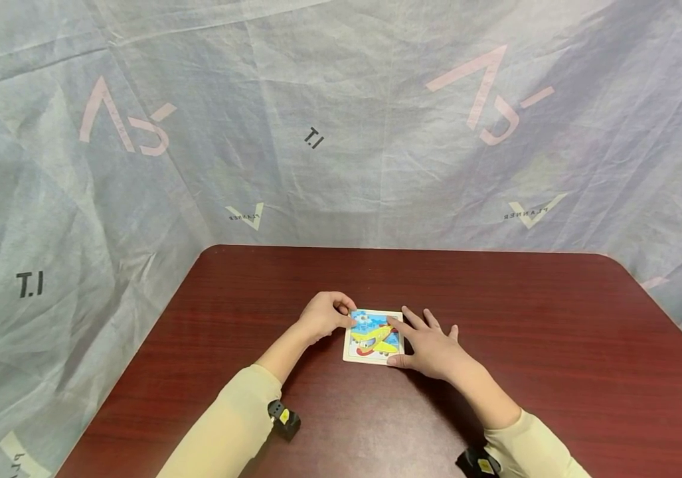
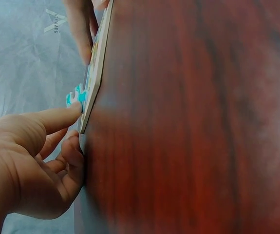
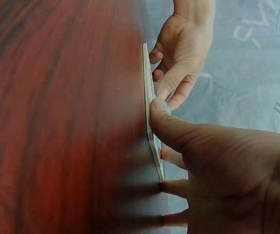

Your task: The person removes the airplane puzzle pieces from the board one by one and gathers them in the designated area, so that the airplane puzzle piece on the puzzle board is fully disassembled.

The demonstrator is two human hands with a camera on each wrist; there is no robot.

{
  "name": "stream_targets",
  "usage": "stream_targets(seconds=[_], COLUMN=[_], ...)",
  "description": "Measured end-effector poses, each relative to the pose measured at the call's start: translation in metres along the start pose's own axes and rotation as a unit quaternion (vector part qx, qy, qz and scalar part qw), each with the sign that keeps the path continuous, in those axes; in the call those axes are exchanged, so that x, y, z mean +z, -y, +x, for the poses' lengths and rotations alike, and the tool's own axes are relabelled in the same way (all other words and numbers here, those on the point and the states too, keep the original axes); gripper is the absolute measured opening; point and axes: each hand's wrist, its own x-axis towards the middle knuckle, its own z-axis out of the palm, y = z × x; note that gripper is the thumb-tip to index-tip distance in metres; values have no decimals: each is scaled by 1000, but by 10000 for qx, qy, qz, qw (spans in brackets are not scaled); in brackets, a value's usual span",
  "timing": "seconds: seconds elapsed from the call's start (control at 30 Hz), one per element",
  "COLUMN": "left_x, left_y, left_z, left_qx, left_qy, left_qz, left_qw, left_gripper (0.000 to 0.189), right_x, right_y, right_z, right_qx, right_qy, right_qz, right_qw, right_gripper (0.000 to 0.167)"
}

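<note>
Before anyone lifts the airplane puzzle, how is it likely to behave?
Its straight, flat edges suggest the airplane puzzle is stiff. Its thin profile suggests it's fairly light. The raised turquoise piece might fall out if tilted.

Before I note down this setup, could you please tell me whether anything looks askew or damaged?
Yes, one blue-and-white jigsaw piece, pinched by the left hand, stands tilted up from the square, pale-rimmed aeroplane puzzle. It looks odd because it isn't lying flush. I see no obvious damage.
</note>
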Motion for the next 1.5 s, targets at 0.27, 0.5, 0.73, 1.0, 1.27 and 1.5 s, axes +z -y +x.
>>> stream_targets(seconds=[0.27,0.5,0.73,1.0,1.27,1.5], left_x=[-2,-3,-3,-4,-8,-13], left_y=[3,2,2,6,6,10], left_z=[-1,-3,-4,-4,-7,-7], left_qx=[177,192,226,-217,-327,-355], left_qy=[-160,-121,-51,-198,-218,-160], left_qz=[-64,-338,-503,-790,-973,-1000], left_qw=[9997,9992,9985,9964,9945,9942], left_gripper=[13,11,10,11,11,17], right_x=[0,0,1,2,2,1], right_y=[1,1,1,0,0,-1], right_z=[1,1,1,1,0,-2], right_qx=[-2,-23,-30,-39,-53,-21], right_qy=[15,-2,-21,-42,-44,-12], right_qz=[9,29,16,38,51,73], right_qw=[10000,10000,10000,10000,10000,10000], right_gripper=[81,80,81,81,81,81])
